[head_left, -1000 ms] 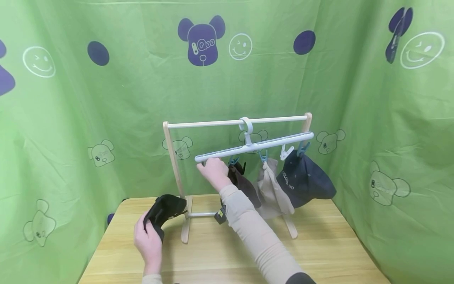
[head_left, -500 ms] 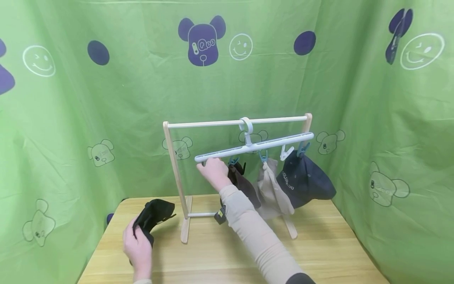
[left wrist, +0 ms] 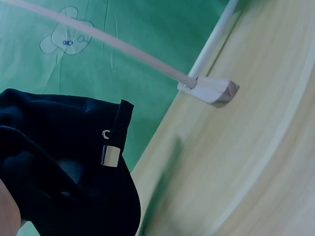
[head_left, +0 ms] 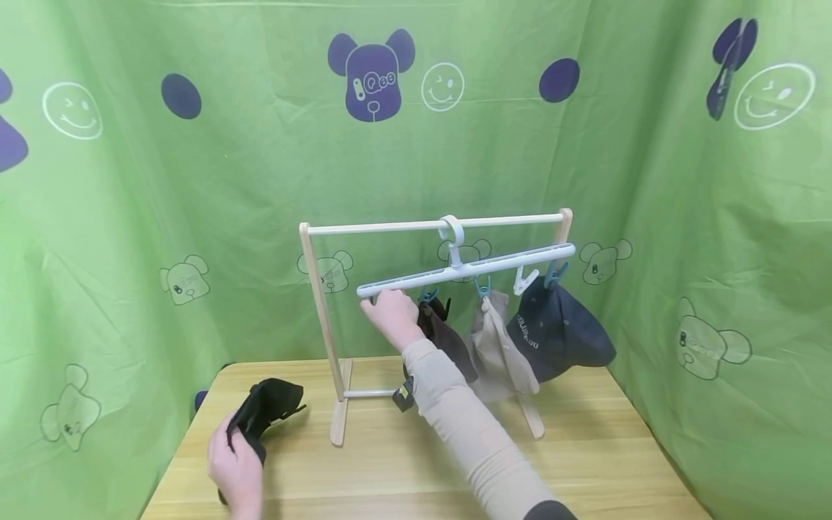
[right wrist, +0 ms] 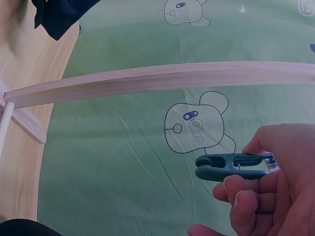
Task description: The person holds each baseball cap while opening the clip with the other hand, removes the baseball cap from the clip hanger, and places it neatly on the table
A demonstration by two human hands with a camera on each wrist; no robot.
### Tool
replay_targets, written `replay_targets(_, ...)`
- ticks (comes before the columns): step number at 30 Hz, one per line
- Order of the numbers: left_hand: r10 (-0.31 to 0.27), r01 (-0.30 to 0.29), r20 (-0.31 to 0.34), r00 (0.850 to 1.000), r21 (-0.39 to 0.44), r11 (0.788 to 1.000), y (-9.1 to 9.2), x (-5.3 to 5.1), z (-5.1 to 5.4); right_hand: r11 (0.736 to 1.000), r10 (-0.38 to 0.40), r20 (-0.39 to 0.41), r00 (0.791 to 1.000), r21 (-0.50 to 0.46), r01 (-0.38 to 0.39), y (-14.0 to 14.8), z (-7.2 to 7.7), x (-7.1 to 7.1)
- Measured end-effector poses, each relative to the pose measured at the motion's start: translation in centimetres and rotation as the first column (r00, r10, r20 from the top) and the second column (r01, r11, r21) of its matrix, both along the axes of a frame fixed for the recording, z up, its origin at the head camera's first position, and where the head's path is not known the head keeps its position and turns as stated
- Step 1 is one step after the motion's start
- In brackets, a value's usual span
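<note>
Over the table [head_left: 364, 469], near its left edge, the left hand [head_left: 235, 466] pinches one black hat [head_left: 268, 406]. The right hand [head_left: 393, 314] pinches one blue-green clip [right wrist: 216, 167] under the left end of one white hanger [head_left: 468, 270], which tilts. Three hats hang from it by three blue clips [head_left: 483, 289]: a dark hat [head_left: 448, 343], a pale hat [head_left: 503, 354] and a blue hat [head_left: 565, 332]. One white clip [head_left: 523, 280] hangs between the last two. The right sleeve [head_left: 468, 426] hides part of the dark hat. One wooden rack [head_left: 320, 303] stands by the table's back edge.
</note>
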State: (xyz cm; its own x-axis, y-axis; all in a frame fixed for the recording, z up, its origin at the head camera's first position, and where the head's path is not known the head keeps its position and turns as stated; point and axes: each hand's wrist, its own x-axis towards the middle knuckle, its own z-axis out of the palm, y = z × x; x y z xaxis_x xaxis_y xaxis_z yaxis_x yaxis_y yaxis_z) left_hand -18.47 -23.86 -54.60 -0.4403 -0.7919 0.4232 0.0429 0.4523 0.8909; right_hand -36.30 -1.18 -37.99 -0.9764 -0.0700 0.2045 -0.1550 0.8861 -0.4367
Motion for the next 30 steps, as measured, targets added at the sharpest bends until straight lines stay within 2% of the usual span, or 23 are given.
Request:
replay_targets(6, 0.024, -0.024, 0.001, 1.000, -0.004, 1.000, -0.5, 0.3, -0.4, 1.000, -0.005, 0.000, 1.000, 0.004, 0.005, -0.1, 0.0, 0.0)
replay_targets(13, 0.010, -0.010, 0.007, 1.000, -0.030, 1.000, -0.4, 0.7, -0.4, 1.000, 0.001, 0.006, 1.000, 0.012, -0.002, 0.0, -0.1, 0.0)
replay_targets(21, -0.004, 0.005, 0.017, 1.000, -0.052, 0.999, 0.0, 1.1, -0.9, 1.000, -0.001, 0.016, 1.000, 0.019, 0.001, 0.0, -0.1, 0.0)
replay_targets(30, -0.018, 0.023, 0.082, 0.997, -0.064, 0.998, 0.0, 1.7, -1.6, 1.000, -0.003, -0.004, 1.000, 0.005, 0.003, 0.0, -0.2, -0.1)
